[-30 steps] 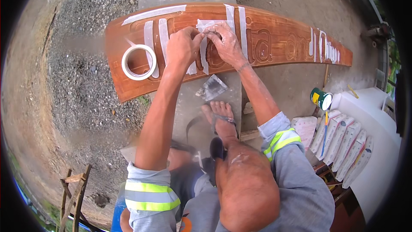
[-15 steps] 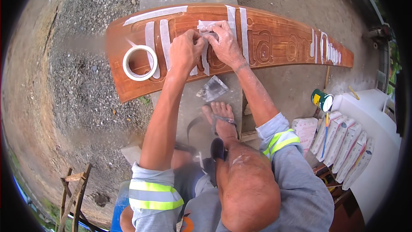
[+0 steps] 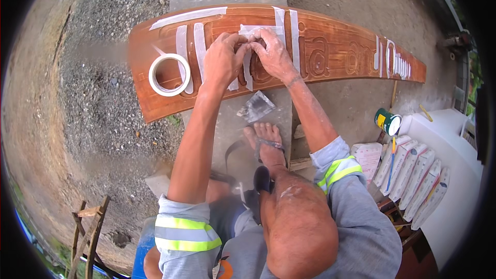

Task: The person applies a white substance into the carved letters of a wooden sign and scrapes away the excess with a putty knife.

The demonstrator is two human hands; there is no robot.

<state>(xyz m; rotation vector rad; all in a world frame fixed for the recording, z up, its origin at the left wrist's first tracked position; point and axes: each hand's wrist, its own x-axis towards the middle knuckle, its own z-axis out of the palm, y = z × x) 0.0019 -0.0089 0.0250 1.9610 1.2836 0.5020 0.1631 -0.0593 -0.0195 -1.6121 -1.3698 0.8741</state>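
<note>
Your left hand [image 3: 224, 58] and right hand [image 3: 272, 56] nearly meet, fingers bunched, grip unclear, over the reddish-brown wooden board [image 3: 335, 42]; white tape strips [image 3: 295, 41] cover parts, carved letters [image 3: 317, 54] right of centre lie bare.

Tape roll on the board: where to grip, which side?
Tape roll: I'd pinch its near rim, thumb in the open centre, coming from above on the wearer's side. It seems to lie flat on the wooden board, hole up, and the loose tape end sticks out at the far left, likely clear of that grip.
</note>
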